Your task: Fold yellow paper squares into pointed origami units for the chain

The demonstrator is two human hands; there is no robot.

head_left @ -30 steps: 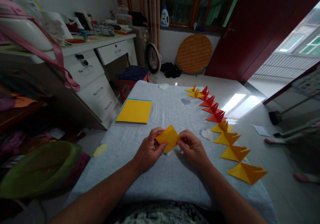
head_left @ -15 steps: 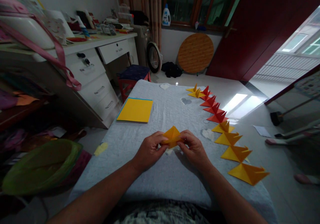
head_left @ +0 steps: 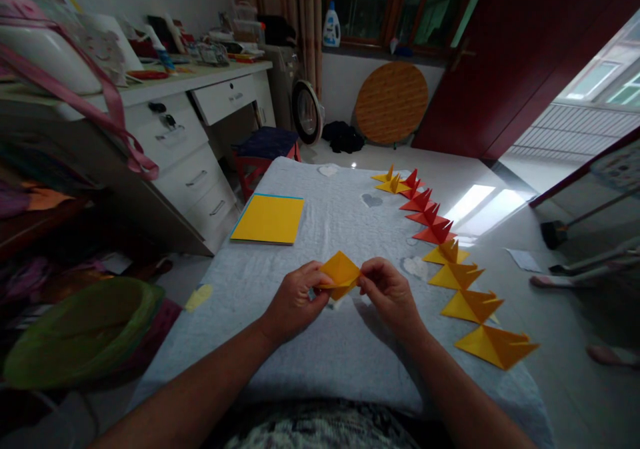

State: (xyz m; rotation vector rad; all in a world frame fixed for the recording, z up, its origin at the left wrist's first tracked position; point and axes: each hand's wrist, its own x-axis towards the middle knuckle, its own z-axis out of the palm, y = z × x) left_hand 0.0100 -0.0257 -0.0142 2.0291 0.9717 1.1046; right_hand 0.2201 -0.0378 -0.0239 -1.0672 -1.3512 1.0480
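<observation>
A partly folded piece of yellow origami paper (head_left: 341,269) is held between my two hands, just above the cloth-covered table (head_left: 330,355). My left hand (head_left: 299,297) pinches its left side, thumb below and fingers behind. At its right corner, my right hand (head_left: 389,293) grips the paper between thumb and forefinger. Beyond my left hand lies a stack of yellow square paper (head_left: 270,219) with a blue edge showing at the back. Along the table's right side runs a curved row of folded paper cranes, some yellow (head_left: 473,305), some red (head_left: 431,214).
A white desk (head_left: 187,159) with drawers stands at the left, a stool (head_left: 267,145) beside it. Left of the table sits a bin with a green liner (head_left: 85,329). Behind are an open washing machine door (head_left: 307,112) and a round wooden board (head_left: 393,102). Another person's feet show at right.
The yellow paper has turned and shifted slightly left, showing a wider diamond face. My right fingers now hold nearer its right tip.
</observation>
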